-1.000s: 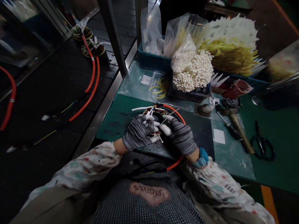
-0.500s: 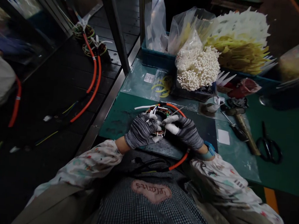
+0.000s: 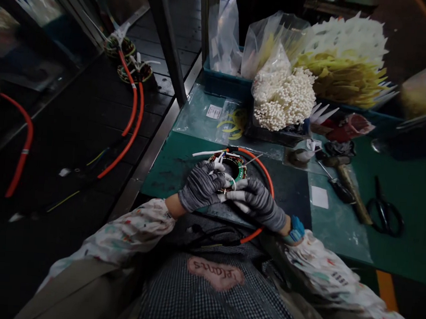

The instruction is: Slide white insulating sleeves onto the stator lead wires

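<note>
A ring-shaped motor stator [image 3: 241, 173] with copper windings and a green inner ring lies on the dark mat in front of me. My left hand [image 3: 202, 185], in a grey striped glove with white fingertips, is closed around its left side. My right hand [image 3: 263, 202], gloved alike, has its fingers together at the near right rim. Between the fingertips of both hands a thin white tie [image 3: 234, 184] curves in a loop over the rim. An orange cable [image 3: 269, 175] arcs from the stator's far side round my right hand. A white sleeve [image 3: 203, 153] pokes out leftward.
Behind stand a bundle of white ties [image 3: 284, 103] and a heap of yellow and white strips [image 3: 337, 75]. To the right lie a hammer [image 3: 355, 194], a screwdriver [image 3: 337, 186] and black scissors [image 3: 385, 211]. Stators with orange cables [image 3: 134, 73] rest on the conveyor at left.
My right hand has moved down and right from the stator's inner opening to its near rim, uncovering the green inner ring. On the left, the neighbouring person's sleeve has mostly left view.
</note>
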`<state>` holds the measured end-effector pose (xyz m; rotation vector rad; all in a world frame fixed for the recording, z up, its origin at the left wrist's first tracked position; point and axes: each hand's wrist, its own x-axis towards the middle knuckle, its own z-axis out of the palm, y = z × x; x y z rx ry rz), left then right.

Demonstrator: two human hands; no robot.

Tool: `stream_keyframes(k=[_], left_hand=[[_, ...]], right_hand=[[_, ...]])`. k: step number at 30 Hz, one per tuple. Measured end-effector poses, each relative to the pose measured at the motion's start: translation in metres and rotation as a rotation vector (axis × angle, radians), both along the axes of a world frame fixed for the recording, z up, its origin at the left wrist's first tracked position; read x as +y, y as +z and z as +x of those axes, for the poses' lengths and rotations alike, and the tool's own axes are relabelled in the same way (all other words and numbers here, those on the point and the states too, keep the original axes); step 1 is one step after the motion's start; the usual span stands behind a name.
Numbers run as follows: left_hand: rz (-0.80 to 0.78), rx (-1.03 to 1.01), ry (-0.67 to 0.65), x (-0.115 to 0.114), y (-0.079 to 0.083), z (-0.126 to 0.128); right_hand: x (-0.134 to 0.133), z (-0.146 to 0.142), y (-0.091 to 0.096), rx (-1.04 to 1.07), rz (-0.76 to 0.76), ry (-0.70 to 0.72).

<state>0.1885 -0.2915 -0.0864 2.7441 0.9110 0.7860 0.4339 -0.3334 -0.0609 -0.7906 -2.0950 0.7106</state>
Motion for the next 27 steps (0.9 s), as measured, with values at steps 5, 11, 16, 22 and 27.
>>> stream_keyframes(k=[5, 11, 16, 22, 27], left_hand=[[0.092, -0.078, 0.021, 0.0, 0.0, 0.003], [0.112, -0.096, 0.058, -0.002, 0.003, 0.005], [0.127, -0.088, 0.026, -0.002, 0.007, 0.006], [0.178, -0.144, 0.028, -0.002, 0.003, 0.005], [0.02, -0.041, -0.002, -0.001, 0.001, 0.001]], right_hand=[[-0.002, -0.009, 0.004, 0.121, -0.212, -0.199], [0.009, -0.025, 0.0, 0.209, -0.346, -0.256], [0.013, -0.023, 0.005, 0.189, -0.393, -0.276], [0.009, -0.015, -0.001, 0.08, -0.107, -0.122], [-0.001, -0.006, -0.013, -0.033, -0.092, -0.054]])
